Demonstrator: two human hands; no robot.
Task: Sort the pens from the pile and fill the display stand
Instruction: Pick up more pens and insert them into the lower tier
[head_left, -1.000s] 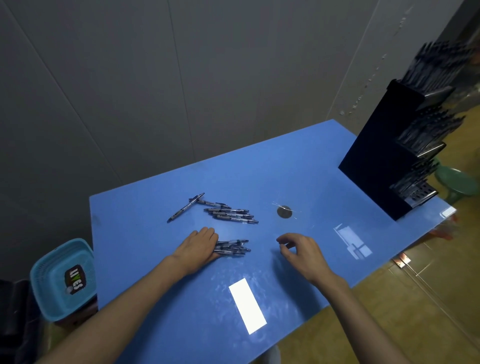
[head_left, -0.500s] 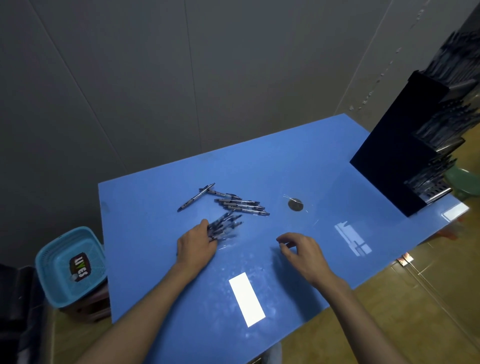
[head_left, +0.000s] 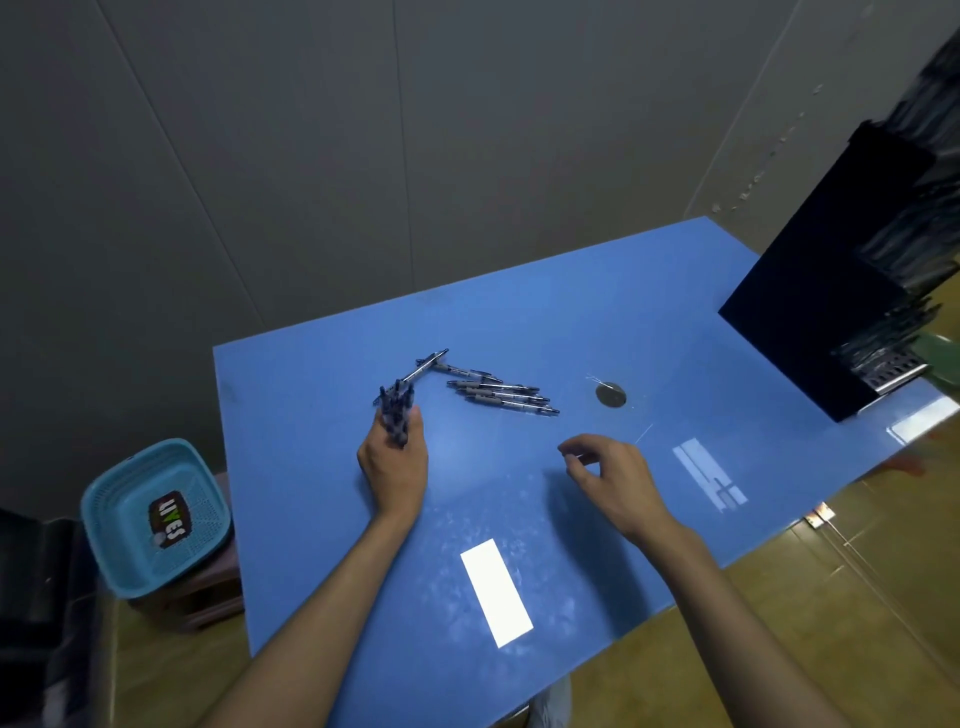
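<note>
The left hand (head_left: 394, 460) has raised its clamped bunch of pens (head_left: 395, 413) upright; right hand (head_left: 613, 475) stays loosely curled.

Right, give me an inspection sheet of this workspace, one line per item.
Surface: blue table, glossy, light reflections.
Job's things: loose pens lying mid-table; bundle of pens gripped upright-ish in left hand; black display stand at right edge, tiers holding pens.
Clutter: small dark disc.
Hands: right hand hovering, fingers curled, holding nothing.
Cables: nothing seen.
Surroundings: teal basket left of table, grey wall.
</note>
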